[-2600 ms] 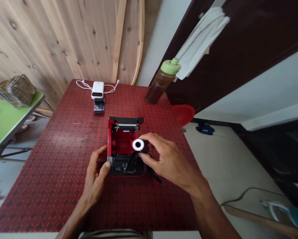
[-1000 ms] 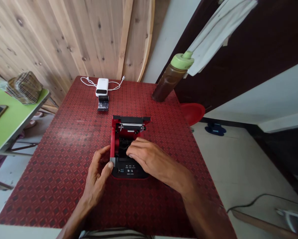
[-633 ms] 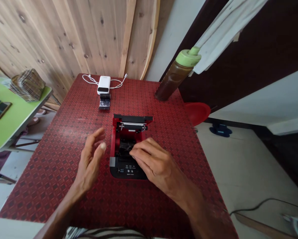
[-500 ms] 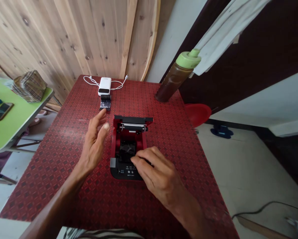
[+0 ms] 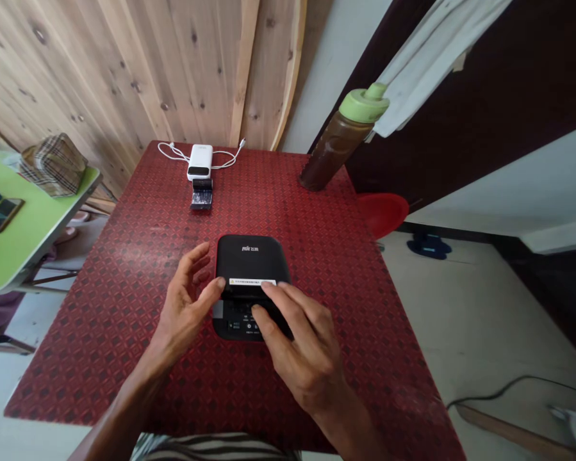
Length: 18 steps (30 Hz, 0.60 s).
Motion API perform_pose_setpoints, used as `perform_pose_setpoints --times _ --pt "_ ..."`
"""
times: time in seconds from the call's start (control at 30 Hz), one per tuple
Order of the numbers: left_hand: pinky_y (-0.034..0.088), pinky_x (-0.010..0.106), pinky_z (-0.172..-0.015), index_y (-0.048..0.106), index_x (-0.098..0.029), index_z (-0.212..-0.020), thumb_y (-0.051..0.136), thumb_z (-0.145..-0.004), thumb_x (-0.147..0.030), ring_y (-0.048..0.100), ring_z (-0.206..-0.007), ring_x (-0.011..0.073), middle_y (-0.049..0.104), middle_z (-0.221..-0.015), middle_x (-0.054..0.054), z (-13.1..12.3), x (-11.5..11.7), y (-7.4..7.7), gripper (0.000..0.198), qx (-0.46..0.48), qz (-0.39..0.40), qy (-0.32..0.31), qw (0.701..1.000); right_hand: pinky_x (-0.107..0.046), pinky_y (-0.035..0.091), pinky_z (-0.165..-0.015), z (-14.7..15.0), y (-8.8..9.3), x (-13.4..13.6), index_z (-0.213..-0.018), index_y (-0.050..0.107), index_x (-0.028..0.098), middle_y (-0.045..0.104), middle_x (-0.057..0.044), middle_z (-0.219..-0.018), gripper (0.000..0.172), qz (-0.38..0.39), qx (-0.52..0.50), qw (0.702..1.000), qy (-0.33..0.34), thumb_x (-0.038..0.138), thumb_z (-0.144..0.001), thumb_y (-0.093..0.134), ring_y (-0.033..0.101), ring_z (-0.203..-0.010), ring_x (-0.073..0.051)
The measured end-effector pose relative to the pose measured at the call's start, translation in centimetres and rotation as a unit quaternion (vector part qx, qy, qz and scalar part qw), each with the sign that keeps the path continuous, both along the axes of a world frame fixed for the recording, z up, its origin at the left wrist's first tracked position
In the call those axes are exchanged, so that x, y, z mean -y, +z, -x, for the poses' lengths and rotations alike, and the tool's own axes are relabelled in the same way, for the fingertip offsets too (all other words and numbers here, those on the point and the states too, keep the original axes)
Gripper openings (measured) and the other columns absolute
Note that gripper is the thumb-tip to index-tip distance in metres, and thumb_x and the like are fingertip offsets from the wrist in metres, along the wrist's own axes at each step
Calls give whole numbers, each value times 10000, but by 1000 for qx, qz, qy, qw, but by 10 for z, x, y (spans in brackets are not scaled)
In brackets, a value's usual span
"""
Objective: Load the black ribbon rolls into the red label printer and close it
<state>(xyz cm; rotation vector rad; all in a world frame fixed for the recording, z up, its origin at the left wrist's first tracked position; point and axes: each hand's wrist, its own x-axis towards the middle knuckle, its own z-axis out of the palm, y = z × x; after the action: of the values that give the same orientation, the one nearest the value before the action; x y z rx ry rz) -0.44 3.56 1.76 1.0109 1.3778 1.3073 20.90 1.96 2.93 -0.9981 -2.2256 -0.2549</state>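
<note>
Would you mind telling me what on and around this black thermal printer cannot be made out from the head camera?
All in the head view:
Inside of the black thermal printer: hidden by its closed lid.
Its front panel: partly covered by the right hand, the rest too small to read.
White label: text too small to read.
Dark flat item beside the white power bank: too small to identify.

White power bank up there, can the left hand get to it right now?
Probably yes. The left hand is open and holds nothing, beside the black receipt printer, and the red table ahead of it looks free, except for a small dark packet lying just in front of the power bank.
</note>
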Motion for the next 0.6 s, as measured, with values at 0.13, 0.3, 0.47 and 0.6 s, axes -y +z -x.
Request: perform_pose_setpoints --times 0.13,0.3,0.47,0.6 --pt "479 564 -1260 608 -250 -1510 840 -916 -499 585 -1525 364 651 -1596 148 1 9 -9 685 31 35 -18 999 -463 628 -1045 1 -2 -1 -1120 780 160 845 -143 -1275 207 48 -27 998 20 18 -1040 653 797 -1232 -292" --pt "520 546 -1220 635 -207 -1514 809 -949 -504 640 -1468 368 689 -1550 172 -2 11 -8 661 58 43 -44 996 -460 653 -1015 2 -4 -2 -1129 777 120 848 -162 -1258 206 53 -38 998 27 -15 -1008 679 816 -1206 -306" --pt "507 530 -1229 633 -217 -1529 779 -981 -471 649 -1446 349 685 -1553 163 -5 12 -5 622 47 33 -47 997 -450 673 -990 5 -1 0 -1139 759 134 859 -134 -1235 201 66 -47 997 19 -7 -1024 673 828 -1177 -292" --pt "548 505 -1185 617 -205 -1535 780 -978 -480 680 -1408 343 681 -1555 169 -6 11 -9 643 49 33 -44 997 -435 679 -990 6 -1 -1 -1156 747 162 863 -106 -1230 225 78 -54 995 20 -5 -1033 661 829 -1173 -277"
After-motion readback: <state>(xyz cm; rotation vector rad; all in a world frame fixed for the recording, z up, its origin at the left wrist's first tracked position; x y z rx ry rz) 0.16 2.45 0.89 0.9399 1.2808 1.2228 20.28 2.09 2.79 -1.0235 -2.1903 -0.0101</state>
